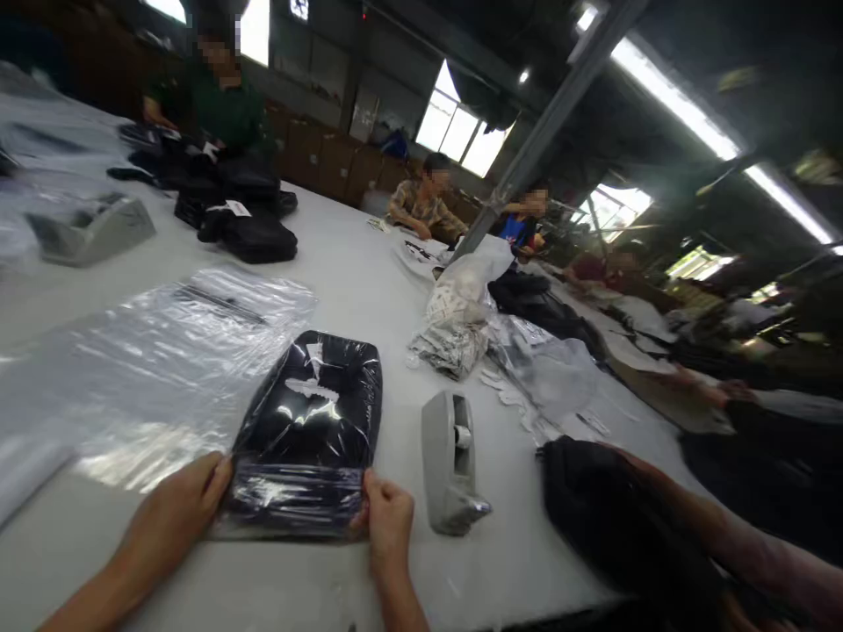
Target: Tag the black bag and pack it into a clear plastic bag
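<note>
Dark folded garment sat sealed in a clear plastic bag, lying flat on the white counter. A white label showed through the glossy film near the top. The bag's near end was folded over, wrinkled and shiny. Left hand pinched the near-left corner, right hand pinched the near-right corner.

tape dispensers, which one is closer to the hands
The grey tape dispenser standing just beside the right hand, next to the bagged black garment both hands pinch. The other tape dispenser sits far off at the table's left side, out of reach of the left hand.
</note>
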`<state>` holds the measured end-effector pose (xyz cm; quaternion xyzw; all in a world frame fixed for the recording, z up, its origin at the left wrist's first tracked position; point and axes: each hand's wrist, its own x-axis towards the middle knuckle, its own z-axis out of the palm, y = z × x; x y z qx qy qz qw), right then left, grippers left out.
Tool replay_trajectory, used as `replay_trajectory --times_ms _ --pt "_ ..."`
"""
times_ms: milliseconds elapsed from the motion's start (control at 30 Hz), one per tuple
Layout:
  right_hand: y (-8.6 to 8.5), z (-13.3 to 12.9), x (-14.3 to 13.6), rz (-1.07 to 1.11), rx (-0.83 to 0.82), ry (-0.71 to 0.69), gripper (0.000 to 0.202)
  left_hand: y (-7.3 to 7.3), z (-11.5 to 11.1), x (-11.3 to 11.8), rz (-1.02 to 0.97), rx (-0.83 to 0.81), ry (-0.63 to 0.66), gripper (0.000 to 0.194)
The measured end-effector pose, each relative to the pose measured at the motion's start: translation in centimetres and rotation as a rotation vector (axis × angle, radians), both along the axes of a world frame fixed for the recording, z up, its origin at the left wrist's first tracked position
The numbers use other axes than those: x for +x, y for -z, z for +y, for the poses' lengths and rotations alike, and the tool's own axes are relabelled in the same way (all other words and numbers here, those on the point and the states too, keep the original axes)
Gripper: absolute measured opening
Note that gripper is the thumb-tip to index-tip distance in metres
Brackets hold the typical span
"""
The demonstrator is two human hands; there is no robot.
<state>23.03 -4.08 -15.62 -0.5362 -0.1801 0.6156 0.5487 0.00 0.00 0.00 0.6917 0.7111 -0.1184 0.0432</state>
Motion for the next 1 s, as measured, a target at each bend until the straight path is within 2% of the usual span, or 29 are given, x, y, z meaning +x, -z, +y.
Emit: replay_trajectory --times_ms 67,133,167,233,300,367,433,533,633,700,733,767,833,900,1000 --pt "-0.4 0.1 0.2 -0.125 -0.046 0.082 0.033 -0.1 -0.2 0.5 0.09 0.136 0.004 0.037" --pt "-0.6 0.1 0.2 -0.301 -0.027 0.147 0.026 -0.1 0.0 0.6 0.13 0.273 0.132 0.033" --pt "-0.6 0.0 0.1 -0.426 0.008 0.185 0.023 -0.1 0.2 0.5 0.136 0.379 0.25 0.031" --pt "-0.4 -0.2 -0.2 -0.679 0.131 0.216 0.019 0.0 1.0 0.0 0.09 0.489 0.584 0.033" --pt "0.1 -0.3 -0.4 -0.892 0.252 0.198 0.028 -0.2 2.0 -0.4 0.04 0.395 0.908 0.042" --pt "0.6 -0.3 -0.1 -1.029 0.303 0.176 0.033 -0.4 2.8 -0.8 0.048 0.222 1.076 0.049" --pt "1.2 -0.3 0.8 -1.091 0.324 0.164 0.035 -0.4 3.4 -1.0 0.072 0.161 1.112 0.052" --pt "1.2 -0.8 2.8 -1.121 0.338 0.162 0.037 0.1 3.7 -1.3 0.034 0.204 1.101 0.051" --pt "-1.0 -1.9 4.2 -1.182 0.334 0.31 0.035 0.9 3.8 -1.4 0.016 0.228 1.099 0.051" --pt "-3.6 -2.5 4.1 -1.227 0.531 0.324 0.038 1.2 3.6 -1.2 0.021 0.23 1.089 0.051" --pt "-4.9 -2.5 3.7 -1.241 0.689 0.238 0.042 1.2 3.6 -1.1 0.019 0.229 1.081 0.05" --pt "-6.1 -2.4 3.2 -1.242 0.84 0.097 0.046 1.2 3.5 -1.1 0.017 0.219 1.076 0.049" --pt "-7.4 -1.7 1.9 -1.211 0.988 -0.217 0.05 1.2 3.6 -1.5 0.007 0.188 1.066 0.05" --pt "-7.3 -0.7 0.9 -1.173 0.933 -0.382 0.052 1.0 4.0 -2.7 -0.035 0.169 1.044 0.052" --pt "-5.7 0.3 0.2 -1.134 0.842 -0.448 0.052 -0.7 5.0 -4.8 -0.095 0.219 0.999 0.052"
